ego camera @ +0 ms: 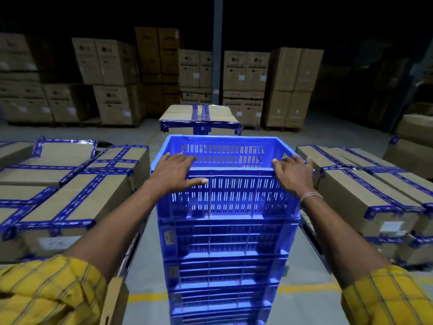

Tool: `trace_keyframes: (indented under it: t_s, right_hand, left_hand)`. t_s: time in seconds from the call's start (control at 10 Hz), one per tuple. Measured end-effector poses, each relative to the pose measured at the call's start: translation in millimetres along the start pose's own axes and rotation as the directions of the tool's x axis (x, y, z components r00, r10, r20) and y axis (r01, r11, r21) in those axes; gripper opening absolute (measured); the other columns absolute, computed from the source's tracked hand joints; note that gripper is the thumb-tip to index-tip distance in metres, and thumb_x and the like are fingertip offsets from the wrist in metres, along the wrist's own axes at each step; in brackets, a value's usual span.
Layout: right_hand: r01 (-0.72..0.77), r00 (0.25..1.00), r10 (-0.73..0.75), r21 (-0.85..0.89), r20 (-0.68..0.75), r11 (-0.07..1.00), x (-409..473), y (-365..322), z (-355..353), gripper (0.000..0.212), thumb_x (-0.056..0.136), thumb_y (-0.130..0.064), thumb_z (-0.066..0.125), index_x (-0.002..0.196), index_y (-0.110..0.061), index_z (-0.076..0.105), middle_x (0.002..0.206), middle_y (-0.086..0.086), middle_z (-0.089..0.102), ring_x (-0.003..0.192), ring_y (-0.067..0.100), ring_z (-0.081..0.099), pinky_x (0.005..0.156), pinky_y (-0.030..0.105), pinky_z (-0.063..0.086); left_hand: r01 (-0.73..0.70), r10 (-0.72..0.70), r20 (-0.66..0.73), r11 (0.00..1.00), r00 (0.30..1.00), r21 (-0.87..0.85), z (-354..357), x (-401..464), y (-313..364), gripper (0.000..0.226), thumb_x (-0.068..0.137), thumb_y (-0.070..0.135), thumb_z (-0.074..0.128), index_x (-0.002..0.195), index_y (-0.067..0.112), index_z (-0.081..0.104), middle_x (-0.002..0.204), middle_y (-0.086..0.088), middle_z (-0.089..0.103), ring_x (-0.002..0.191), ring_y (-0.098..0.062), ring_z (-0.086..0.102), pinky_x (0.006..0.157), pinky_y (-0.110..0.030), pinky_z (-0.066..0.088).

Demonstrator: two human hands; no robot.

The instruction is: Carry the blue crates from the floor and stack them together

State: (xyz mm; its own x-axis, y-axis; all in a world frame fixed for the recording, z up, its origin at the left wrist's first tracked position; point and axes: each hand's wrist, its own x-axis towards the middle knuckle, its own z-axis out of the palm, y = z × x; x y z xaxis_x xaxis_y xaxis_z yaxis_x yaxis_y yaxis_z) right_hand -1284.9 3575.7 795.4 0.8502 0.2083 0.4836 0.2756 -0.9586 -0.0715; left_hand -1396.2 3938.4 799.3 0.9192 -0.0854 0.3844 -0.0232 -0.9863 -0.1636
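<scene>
- Yellow checked sleeves frame the bottom of the head view, both forearms reaching forward and slightly down.
- Left hand lies over the near-left rim of the top blue crate, fingers curled over the edge and thumb spread along the outer wall, likely to steady it.
- Right hand mirrors it at the near-right corner, fingers hooked over the rim, a thread band on the wrist.
- That crate sits nested on the crate stack, which stands on the floor between taped cartons; seating looks nearly finished.
</scene>
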Motion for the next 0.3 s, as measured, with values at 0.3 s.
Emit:
trace_keyframes:
  t_s: [0.3]
  right_hand:
    - [0.034,0.981,-0.062,0.148,0.186,0.988,-7.1,24.5,-35.2,0.074,0.098,-0.069,0.021,0.159,-0.027,0.019,0.168,0.005,0.009,0.155,0.025,0.0,0.123,0.052,-0.003]
  left_hand:
    - [0.04,-0.023,0.112,0.988,0.993,-0.149,-26.5,-5.5,12.0,0.104,0.078,0.093,0.0,0.16,0.03,-0.012,0.167,-0.002,-0.023,0.151,-0.022,-0.03,0.125,-0.046,-0.013]
